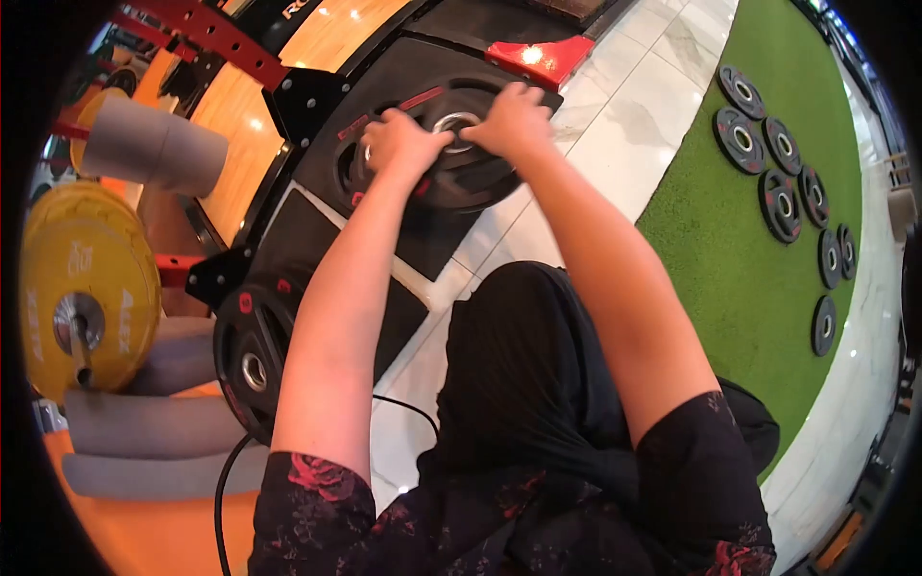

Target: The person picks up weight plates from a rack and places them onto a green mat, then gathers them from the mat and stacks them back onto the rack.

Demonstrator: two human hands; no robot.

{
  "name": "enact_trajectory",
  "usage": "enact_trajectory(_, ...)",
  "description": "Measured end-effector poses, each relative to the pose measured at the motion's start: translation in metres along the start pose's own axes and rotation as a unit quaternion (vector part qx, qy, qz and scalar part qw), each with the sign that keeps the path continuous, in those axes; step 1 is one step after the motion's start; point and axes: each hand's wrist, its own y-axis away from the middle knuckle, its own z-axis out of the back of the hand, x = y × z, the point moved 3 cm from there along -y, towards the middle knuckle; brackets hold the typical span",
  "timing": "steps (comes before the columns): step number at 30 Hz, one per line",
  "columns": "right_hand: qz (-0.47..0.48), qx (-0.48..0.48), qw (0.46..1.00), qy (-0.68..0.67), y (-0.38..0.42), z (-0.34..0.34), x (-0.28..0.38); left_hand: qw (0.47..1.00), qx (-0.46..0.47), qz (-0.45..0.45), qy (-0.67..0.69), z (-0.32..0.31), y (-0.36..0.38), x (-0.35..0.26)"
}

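A large black weight plate (471,197) with red markings lies on a black mat in front of me. My left hand (396,149) grips its left part, fingers curled at a cut-out and thumb pointing to the metal centre ring (457,129). On the right part, my right hand (516,123) is closed over the plate, its thumb also close to the ring. The fingertips of both hands are partly hidden. Nearer my left forearm, a second black plate (230,336) leans beside the rack.
A yellow plate (120,278) sits on a bar at left, near grey foam rollers (154,149). A red rack foot (545,60) is beyond the mat. Several small black plates (740,141) lie on green turf (701,259). A black cable (223,490) runs at lower left.
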Motion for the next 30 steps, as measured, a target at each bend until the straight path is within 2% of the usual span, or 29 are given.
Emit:
enact_trajectory(10, -0.133, -0.088, 0.986, 0.051, 0.047, 0.127, -0.213, 0.981, 0.087, -0.168, 0.043, -0.056, 0.126, -0.201)
enact_trajectory(15, -0.201, -0.113, 0.972, 0.050, 0.091, 0.145, -0.334, 0.965, 0.150, -0.214, 0.031, -0.120, 0.207, -0.274)
enact_trajectory(19, -0.245, -0.096, 0.964, 0.033, 0.119, 0.132, -0.414, 0.950, 0.192, -0.248, 0.002, -0.175, 0.259, -0.306)
enact_trajectory(24, -0.287, -0.085, 0.954, 0.011, 0.125, 0.124, -0.474, 0.940, 0.210, -0.267, -0.026, -0.239, 0.287, -0.337)
enact_trajectory(27, -0.277, -0.104, 0.955, 0.023, 0.103, 0.127, -0.500, 0.933, 0.187, -0.306, -0.026, -0.249, 0.281, -0.369)
enact_trajectory(30, -0.266, -0.132, 0.954, 0.039, 0.070, 0.140, -0.513, 0.933, 0.185, -0.307, -0.022, -0.256, 0.262, -0.405)
